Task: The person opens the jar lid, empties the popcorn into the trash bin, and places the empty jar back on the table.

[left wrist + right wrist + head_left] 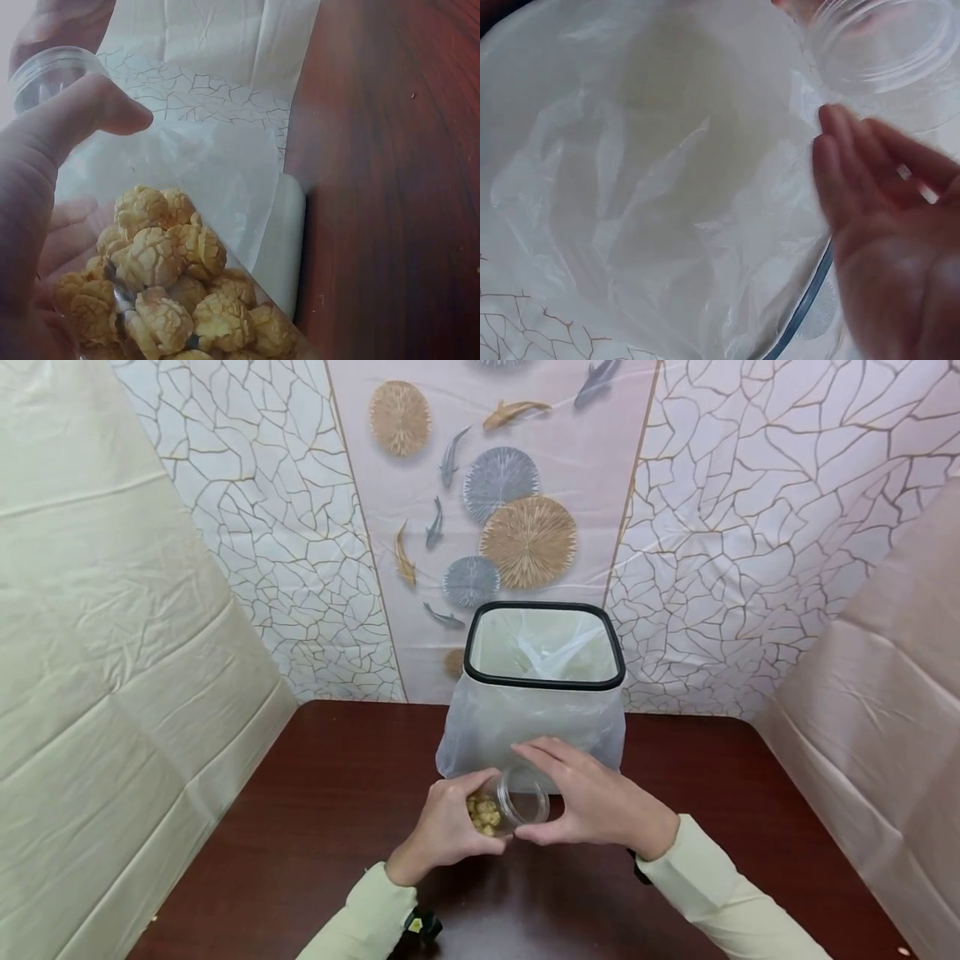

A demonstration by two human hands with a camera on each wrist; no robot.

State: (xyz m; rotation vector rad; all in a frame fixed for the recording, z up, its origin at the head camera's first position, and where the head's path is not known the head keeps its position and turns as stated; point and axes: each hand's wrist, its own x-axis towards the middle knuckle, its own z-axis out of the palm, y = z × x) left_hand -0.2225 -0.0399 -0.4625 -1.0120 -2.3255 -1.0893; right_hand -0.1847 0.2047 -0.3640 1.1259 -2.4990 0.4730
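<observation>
A clear plastic jar [507, 800] lies tilted on its side in the air, its round mouth facing right. Pale yellow popcorn [169, 292] is gathered in its lower end. My left hand [450, 818] grips the jar's body, thumb on one side and fingers on the other. Close by the jar's mouth is my right hand [592, 793], its thumb and fingers spread apart on either side of the rim. In the right wrist view its fingers extend below the threaded jar mouth [889, 45] with nothing between them. Whether the thumb touches the rim cannot be told.
Behind the hands stands a white bin [543, 681] with a black rim and a translucent plastic liner. It rests on a dark reddish-brown table [337, 777]. Cream cloth [112, 635] lines the sides, and a patterned sheet [300, 527] hangs at the back.
</observation>
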